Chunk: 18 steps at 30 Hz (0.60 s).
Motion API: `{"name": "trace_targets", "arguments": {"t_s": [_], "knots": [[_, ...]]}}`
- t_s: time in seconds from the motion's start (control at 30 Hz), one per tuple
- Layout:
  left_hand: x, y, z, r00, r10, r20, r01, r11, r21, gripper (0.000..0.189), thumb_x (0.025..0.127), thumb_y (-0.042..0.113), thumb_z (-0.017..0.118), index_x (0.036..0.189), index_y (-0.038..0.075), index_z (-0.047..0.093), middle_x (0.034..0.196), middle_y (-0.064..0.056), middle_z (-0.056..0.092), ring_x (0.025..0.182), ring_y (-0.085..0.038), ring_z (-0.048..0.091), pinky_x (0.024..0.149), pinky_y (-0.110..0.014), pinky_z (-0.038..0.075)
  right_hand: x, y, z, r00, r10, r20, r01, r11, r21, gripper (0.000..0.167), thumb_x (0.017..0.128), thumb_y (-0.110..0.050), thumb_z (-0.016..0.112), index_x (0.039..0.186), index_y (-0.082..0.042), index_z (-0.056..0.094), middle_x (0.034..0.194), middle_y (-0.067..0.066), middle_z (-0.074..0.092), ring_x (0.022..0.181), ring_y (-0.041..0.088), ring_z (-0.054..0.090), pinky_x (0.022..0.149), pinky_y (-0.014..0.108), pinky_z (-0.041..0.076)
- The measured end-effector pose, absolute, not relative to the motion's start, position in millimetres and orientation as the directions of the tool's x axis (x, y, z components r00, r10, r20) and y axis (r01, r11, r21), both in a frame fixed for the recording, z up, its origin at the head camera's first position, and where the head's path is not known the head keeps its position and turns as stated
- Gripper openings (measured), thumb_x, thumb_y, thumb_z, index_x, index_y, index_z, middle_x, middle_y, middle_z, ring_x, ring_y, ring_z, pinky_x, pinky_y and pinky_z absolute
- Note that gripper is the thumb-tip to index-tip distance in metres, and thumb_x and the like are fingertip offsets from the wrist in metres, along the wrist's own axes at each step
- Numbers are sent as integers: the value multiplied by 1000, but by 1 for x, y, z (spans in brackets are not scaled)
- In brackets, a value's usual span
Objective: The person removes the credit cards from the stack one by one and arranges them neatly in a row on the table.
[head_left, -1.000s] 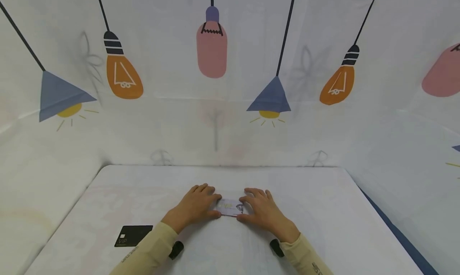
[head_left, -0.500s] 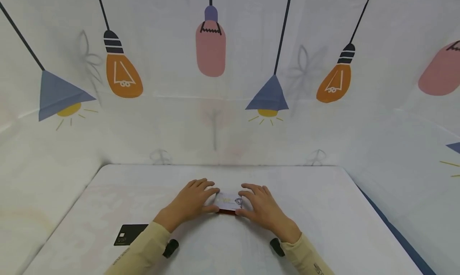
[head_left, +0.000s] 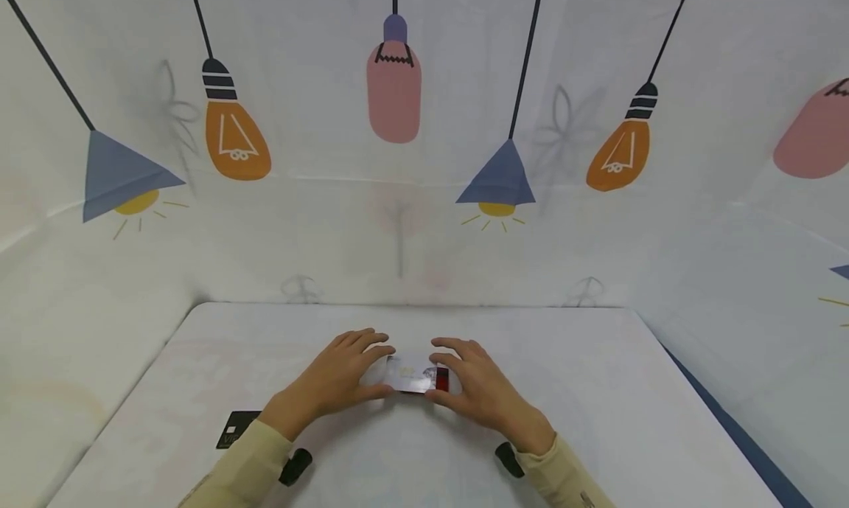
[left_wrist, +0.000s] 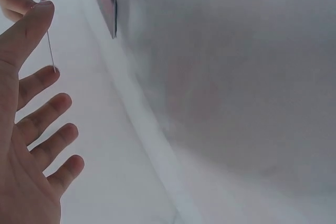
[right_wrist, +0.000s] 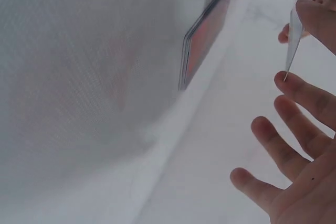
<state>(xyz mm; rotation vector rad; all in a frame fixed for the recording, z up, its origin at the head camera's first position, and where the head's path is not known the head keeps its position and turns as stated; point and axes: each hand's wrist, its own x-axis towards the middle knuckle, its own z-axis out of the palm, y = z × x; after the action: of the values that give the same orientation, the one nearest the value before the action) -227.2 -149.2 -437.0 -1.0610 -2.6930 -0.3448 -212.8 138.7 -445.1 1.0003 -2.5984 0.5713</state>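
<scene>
A thin white card (head_left: 406,376) with printed markings is held up between both hands, above a small stack of cards (right_wrist: 207,38) on the table. My left hand (head_left: 334,381) pinches its left edges between thumb and index finger, the other fingers spread. On the opposite side, my right hand (head_left: 483,388) pinches the card the same way. The stack's red top card (head_left: 442,379) shows past the white card's right end in the head view; the rest of it is hidden underneath. Both wrist views show a gap between held card and stack.
A black card (head_left: 234,428) marked VIP lies at the left of the white table (head_left: 570,346), partly covered by the left sleeve (head_left: 242,464). White fabric walls (head_left: 318,235) with printed lamps stand behind and beside the table.
The white card has come up off the stack and moved left with both hands, exposing the red card beneath. The left sleeve now covers more of the black card.
</scene>
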Motion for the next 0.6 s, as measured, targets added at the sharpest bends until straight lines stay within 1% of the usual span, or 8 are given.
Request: {"name": "trace_targets", "arguments": {"t_s": [0.17, 0.4, 0.6], "knots": [[-218, -161, -434, -700, 638, 320, 701, 699, 140, 58, 87, 59, 72, 128, 20, 66, 143, -5, 56, 137, -33, 47, 112, -52, 39, -207, 130, -442, -698, -586, 412, -706, 660, -259, 55, 83, -47, 83, 124, -13, 70, 145, 2, 54, 124, 24, 52, 106, 42, 45], [-207, -177, -428, -701, 627, 340, 695, 706, 133, 58, 85, 61, 73, 127, 21, 67, 142, -5, 57, 135, -34, 49, 109, -55, 41, -201, 117, -437, -682, -591, 430, -722, 637, -270, 55, 81, -49, 84, 122, -15, 71, 142, 0, 56, 119, 25, 55, 100, 40, 47], [-197, -195, -427, -708, 610, 356, 684, 717, 132, 56, 84, 61, 73, 125, 23, 69, 139, -6, 59, 132, -36, 51, 106, -56, 43, -199, 101, -437, -678, -622, 391, -727, 644, -237, 55, 85, -55, 78, 123, -16, 70, 144, -2, 55, 125, 21, 55, 113, 46, 39]]}}
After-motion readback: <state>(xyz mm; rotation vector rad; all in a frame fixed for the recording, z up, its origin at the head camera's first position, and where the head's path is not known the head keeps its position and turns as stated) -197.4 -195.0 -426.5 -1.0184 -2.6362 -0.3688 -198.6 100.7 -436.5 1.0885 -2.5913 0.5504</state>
